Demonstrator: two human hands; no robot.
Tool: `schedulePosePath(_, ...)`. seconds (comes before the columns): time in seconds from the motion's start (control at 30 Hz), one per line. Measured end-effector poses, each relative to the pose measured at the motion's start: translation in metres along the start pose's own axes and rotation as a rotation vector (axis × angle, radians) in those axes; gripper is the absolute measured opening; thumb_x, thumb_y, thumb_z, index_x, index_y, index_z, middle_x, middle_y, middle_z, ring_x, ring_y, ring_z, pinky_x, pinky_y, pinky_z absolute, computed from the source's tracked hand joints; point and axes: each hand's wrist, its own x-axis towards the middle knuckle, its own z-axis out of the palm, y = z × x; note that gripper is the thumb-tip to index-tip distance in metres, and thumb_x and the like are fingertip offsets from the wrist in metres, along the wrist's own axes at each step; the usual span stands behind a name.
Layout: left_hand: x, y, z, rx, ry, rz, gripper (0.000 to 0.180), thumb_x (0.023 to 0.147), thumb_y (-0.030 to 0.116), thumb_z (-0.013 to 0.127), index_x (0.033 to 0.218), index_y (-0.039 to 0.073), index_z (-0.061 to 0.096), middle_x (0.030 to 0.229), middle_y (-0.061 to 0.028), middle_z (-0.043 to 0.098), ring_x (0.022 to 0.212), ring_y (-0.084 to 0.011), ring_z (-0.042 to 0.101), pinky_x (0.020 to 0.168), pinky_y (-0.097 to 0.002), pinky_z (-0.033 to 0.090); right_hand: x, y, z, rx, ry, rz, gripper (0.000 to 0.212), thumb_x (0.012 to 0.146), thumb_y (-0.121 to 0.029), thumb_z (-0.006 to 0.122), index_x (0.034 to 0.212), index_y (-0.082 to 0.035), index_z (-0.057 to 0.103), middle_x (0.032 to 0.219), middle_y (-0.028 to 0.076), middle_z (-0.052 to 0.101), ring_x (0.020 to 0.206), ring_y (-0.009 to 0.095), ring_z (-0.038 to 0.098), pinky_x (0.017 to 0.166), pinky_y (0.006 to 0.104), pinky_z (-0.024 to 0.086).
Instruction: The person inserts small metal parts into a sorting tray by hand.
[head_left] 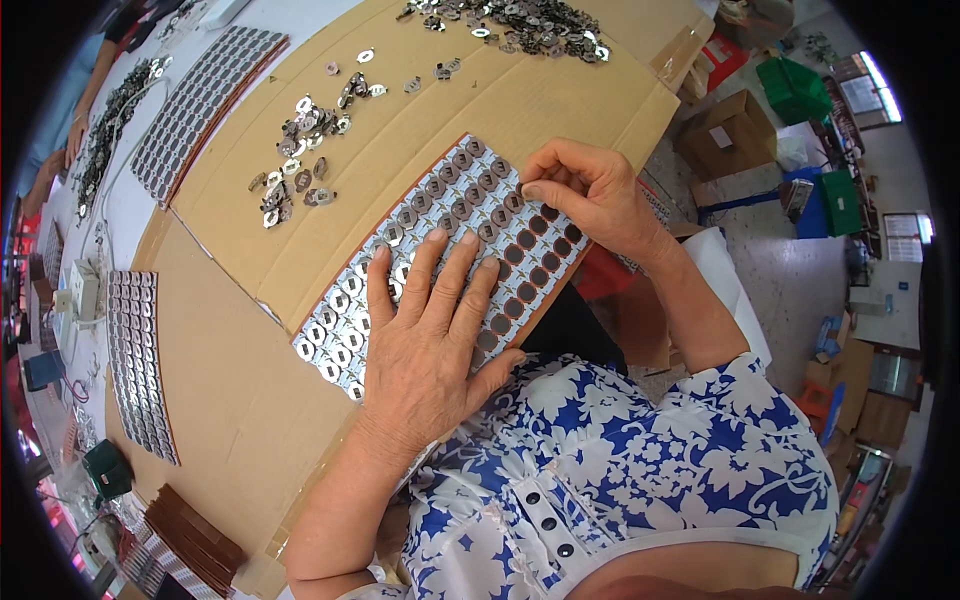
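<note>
Head view, board: the gridded board lies on cardboard close to the person's body, its long axis slanting from lower left to upper right.
Left hand: spread flat, fingers pointing away from the body, gripping nothing; likely pressing the board steady.
Right hand: thumb and forefinger pinched at the board's upper-right end; cannot tell what sits between.
Loose clips: scattered beyond the board, probably for easy reach.
</note>
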Motion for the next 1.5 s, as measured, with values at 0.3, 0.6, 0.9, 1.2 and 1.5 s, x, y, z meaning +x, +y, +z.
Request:
schedulePosePath(0.3, 0.001, 0.000, 0.000, -0.017, -0.005, -0.007, 0.091, 0.086, 0.052, 0.090, 0.159, 0.008, 0.061, 0.170, -0.0161, 0.055, 0.162, -0.0405, 0.045, 0.134, -0.0701, 0.021, -0.005, 0.007, 0.004, -0.131, 0.075, -0.101, 0.011, 0.097, -0.004, 0.086, 0.106, 0.000, 0.080, 0.089, 0.002, 0.072, 0.075, 0.007, 0.064, 0.066, 0.0291, 0.051)
schedulePosePath(0.6, 0.000, 0.003, 0.001, -0.039, -0.021, -0.018, 0.091, 0.088, 0.053, 0.089, 0.162, 0.010, 0.059, 0.171, -0.0162, 0.054, 0.162, -0.0433, 0.044, 0.134, -0.0703, 0.020, -0.023, 0.003, 0.022, -0.458, 0.289, -0.325, 0.012, 0.096, 0.001, 0.078, 0.107, -0.002, 0.078, 0.092, 0.011, 0.066, 0.079, 0.032, 0.071, 0.070, 0.0426, 0.057)
schedulePosePath(0.9, 0.000, 0.002, -0.007, -0.060, -0.022, -0.007, 0.087, 0.086, 0.049, 0.091, 0.156, 0.005, 0.064, 0.169, -0.0165, 0.055, 0.162, -0.0411, 0.043, 0.133, -0.0720, 0.022, -0.021, 0.005, 0.015, -0.247, 0.197, -0.312, 0.024, 0.097, 0.008, 0.078, 0.119, 0.000, 0.081, 0.097, 0.010, 0.068, 0.082, 0.024, 0.071, 0.071, 0.0343, 0.056)
schedulePosePath(1.2, -0.006, 0.007, -0.002, -0.026, -0.015, 0.005, 0.084, 0.097, 0.054, 0.081, 0.161, 0.005, 0.059, 0.171, -0.0188, 0.053, 0.162, -0.0444, 0.043, 0.131, -0.0733, 0.021, -0.004, -0.002, -0.015, -0.124, -0.002, -0.167, 0.015, 0.099, 0.003, 0.077, 0.114, 0.003, 0.082, 0.092, 0.003, 0.069, 0.083, 0.010, 0.065, 0.071, 0.0298, 0.050)
schedulePosePath(1.5, 0.021, 0.015, 0.012, 0.094, 0.005, 0.085, 0.091, 0.086, 0.049, 0.091, 0.159, 0.006, 0.060, 0.169, -0.0203, 0.053, 0.161, -0.0458, 0.042, 0.133, -0.0694, 0.019, 0.141, 0.024, -0.010, -0.608, 0.310, -0.608, 0.027, 0.100, -0.025, 0.078, 0.117, -0.005, 0.080, 0.104, 0.015, 0.079, 0.098, 0.037, 0.078, 0.089, 0.0491, 0.062)
